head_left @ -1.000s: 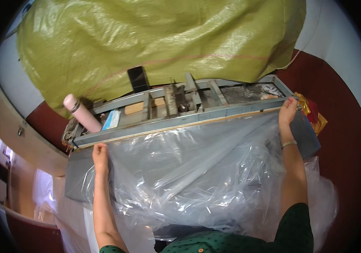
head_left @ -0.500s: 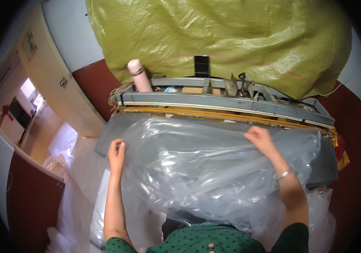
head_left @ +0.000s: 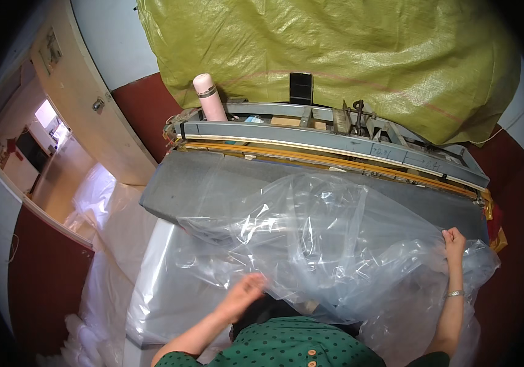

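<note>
A large crumpled sheet of clear plastic film spreads over the front of a grey padded work surface and hangs down toward my body. At the right, my right hand is closed, pinching the film's edge and drawing it up into folds. My left hand is low near my green dotted shirt, close to the film's near edge. Motion blurs its fingers, so whether it grips the film is unclear.
Behind the pad runs a long grey metal frame with orange strips. A pink bottle, a dark phone-like slab and metal clamps stand there. White plastic lies left, by an open door.
My left hand has dropped from the pad's left side toward my body. My right hand has moved right and nearer, pulling the film, which has uncovered the pad's left and far parts.
</note>
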Demonstrator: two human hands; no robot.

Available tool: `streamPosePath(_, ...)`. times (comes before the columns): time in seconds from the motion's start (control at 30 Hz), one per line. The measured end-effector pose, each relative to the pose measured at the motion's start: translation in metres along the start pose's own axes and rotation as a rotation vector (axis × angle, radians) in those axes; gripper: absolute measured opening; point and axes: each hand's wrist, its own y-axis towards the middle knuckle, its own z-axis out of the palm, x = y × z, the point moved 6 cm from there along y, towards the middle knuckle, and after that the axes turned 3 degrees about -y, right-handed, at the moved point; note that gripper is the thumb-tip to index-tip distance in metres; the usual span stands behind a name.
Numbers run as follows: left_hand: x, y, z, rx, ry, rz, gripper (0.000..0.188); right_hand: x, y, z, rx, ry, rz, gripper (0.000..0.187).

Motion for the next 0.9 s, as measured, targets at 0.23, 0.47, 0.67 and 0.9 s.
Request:
streamPosePath(0.23,-0.027,0.029,0.009,-0.126,-0.309,0.130,0.007,-0.004,0.000,0.004,0.011,0.044,0.060,0.022)
streamPosePath(0.47,-0.147,0.065,-0.107,-0.573,-0.394,0.588,0.012,-0.009,-0.003,-0.004,-0.017,0.013,0.001,0.023)
streamPosePath(0.67,-0.171,0.093,-0.183,-0.909,0.903,0.522,0.009,-0.004,0.000,0.000,0.009,0.016,0.034,0.024)
streamPosePath(0.9,-0.173,0.146,-0.105,-0.283,1.440,0.791,0.045,-0.003,0.001,0.001,-0.025,-0.014,0.022,0.025)
